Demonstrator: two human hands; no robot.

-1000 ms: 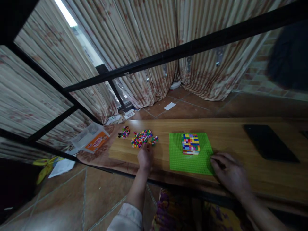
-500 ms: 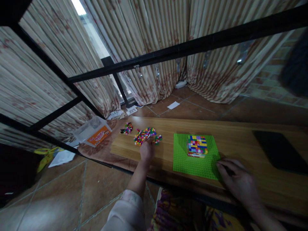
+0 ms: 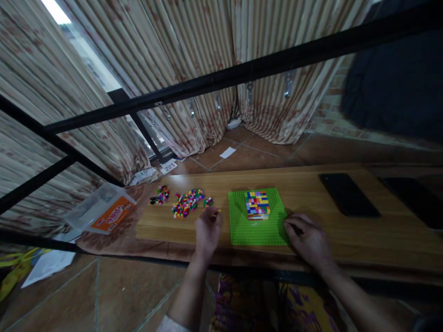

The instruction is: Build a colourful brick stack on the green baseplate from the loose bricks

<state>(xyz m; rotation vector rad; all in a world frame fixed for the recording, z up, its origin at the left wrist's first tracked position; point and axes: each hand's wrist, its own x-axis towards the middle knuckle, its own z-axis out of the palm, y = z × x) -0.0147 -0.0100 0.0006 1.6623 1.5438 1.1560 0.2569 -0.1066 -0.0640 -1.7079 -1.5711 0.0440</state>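
My left hand [image 3: 208, 230] is closed in a pinch over the wooden table, with a tiny yellow-orange building brick [image 3: 217, 212] showing at its fingertips. Just beyond it lie a few loose bricks [image 3: 208, 202] and a larger multicoloured brick pile [image 3: 188, 203]. A green studded baseplate [image 3: 240, 233] lies between my two hands. On it stands a blocky build [image 3: 258, 205] of many small coloured bricks. My right hand [image 3: 308, 240] has curled fingers, with thumb and forefinger at the baseplate's right edge; its other fingers are partly hidden.
Another small brick heap [image 3: 160, 195] lies farther left. A clear plastic box [image 3: 100, 207] with an orange label stands at the table's left end. Two dark flat slabs [image 3: 349, 194] lie to the right. A black metal bar [image 3: 214, 83] crosses in front of the curtains.
My left hand has drawn back from the brick pile toward the baseplate, a small brick now visible in its fingers. My right hand stays at the baseplate edge. The view has turned right.
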